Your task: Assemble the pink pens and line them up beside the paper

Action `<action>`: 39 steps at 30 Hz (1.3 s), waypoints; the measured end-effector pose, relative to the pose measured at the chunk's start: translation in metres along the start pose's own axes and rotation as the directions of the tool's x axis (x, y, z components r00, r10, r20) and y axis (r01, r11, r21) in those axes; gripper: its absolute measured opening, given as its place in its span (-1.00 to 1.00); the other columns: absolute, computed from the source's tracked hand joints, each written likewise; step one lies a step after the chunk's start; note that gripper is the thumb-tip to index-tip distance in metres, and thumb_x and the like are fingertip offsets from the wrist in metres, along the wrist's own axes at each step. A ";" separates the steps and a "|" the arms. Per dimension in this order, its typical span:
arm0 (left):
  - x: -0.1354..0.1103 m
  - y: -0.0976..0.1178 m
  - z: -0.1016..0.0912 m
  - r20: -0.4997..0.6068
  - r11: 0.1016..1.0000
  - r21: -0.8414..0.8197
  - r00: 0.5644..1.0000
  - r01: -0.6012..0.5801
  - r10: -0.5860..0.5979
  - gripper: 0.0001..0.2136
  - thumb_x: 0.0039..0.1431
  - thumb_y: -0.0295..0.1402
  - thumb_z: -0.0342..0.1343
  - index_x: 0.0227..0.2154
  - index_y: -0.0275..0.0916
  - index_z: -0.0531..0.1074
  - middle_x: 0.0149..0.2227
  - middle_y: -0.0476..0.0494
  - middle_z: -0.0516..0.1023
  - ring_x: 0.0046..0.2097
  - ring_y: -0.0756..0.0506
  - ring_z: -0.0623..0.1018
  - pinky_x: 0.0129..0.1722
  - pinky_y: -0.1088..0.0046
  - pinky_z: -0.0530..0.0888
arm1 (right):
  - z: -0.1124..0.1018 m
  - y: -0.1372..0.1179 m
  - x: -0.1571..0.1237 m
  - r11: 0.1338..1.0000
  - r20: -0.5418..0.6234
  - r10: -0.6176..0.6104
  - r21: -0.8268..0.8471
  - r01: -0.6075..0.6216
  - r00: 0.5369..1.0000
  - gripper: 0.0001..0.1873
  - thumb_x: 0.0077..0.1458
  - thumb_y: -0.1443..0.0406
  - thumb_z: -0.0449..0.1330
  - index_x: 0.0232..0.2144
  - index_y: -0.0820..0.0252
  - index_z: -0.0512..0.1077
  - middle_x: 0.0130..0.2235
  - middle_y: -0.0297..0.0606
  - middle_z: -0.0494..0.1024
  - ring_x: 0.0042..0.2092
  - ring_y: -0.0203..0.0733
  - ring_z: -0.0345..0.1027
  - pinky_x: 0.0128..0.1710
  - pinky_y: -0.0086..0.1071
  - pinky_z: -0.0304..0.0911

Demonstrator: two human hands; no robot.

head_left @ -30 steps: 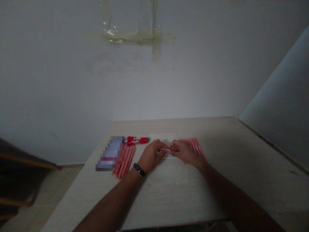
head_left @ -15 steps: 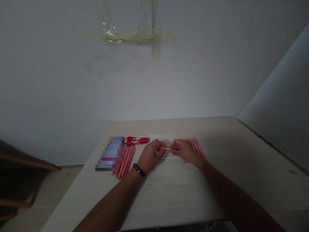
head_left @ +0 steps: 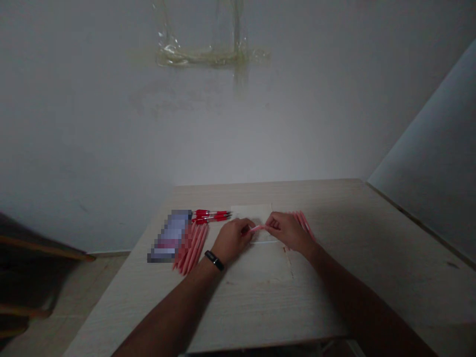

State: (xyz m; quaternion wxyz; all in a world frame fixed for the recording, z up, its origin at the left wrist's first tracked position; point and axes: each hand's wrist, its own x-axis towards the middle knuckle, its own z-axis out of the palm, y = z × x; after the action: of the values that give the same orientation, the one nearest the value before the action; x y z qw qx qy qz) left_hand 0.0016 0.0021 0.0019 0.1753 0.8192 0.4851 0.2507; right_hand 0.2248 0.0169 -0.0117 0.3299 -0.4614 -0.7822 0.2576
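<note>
A thin pink pen (head_left: pixel 257 228) is held between my two hands above the middle of the table. My left hand (head_left: pixel 232 240), with a black band on its wrist, pinches the pen's left end. My right hand (head_left: pixel 287 231) has its fingers closed on the other end. Left of my left hand lies a pile of pink pens (head_left: pixel 193 250), and beyond it some red pens (head_left: pixel 211 216) with clear barrels and dark tips. A row of pink pens (head_left: pixel 305 224) lies by my right hand, partly hidden behind it. The fingertips are too small to see in detail.
A blurred-out dark-edged rectangle (head_left: pixel 171 236) lies at the table's left, against the pink pile. Under my hands is a pale sheet (head_left: pixel 253 210) with a thin white strip (head_left: pixel 265 242). The wooden table (head_left: pixel 260 307) meets a wall (head_left: pixel 297 124) with tape on it.
The pen's right end has tipped up, so the pen now slants. My right hand has turned slightly, and my left hand has shifted slightly down. The pens on the table stay put.
</note>
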 end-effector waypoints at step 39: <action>0.001 -0.018 0.012 -0.010 0.988 -0.045 0.989 0.148 -0.148 -0.69 0.25 -0.10 0.06 -0.20 -0.24 0.51 -0.46 -0.08 0.55 -0.45 -0.02 0.44 -0.46 0.49 0.20 | -0.005 0.000 0.001 0.979 0.051 -0.074 -0.185 0.082 0.996 -0.86 0.18 0.25 0.24 -0.40 0.19 0.45 -0.40 -0.32 0.48 -0.37 -0.29 0.32 -0.39 -0.45 0.12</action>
State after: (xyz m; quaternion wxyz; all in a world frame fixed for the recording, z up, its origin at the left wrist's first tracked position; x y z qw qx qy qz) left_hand -0.0035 0.0113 -0.0175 0.2082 0.7752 0.5400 0.2532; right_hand 0.2283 0.0184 -0.0086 0.2779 -0.4536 -0.8275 0.1796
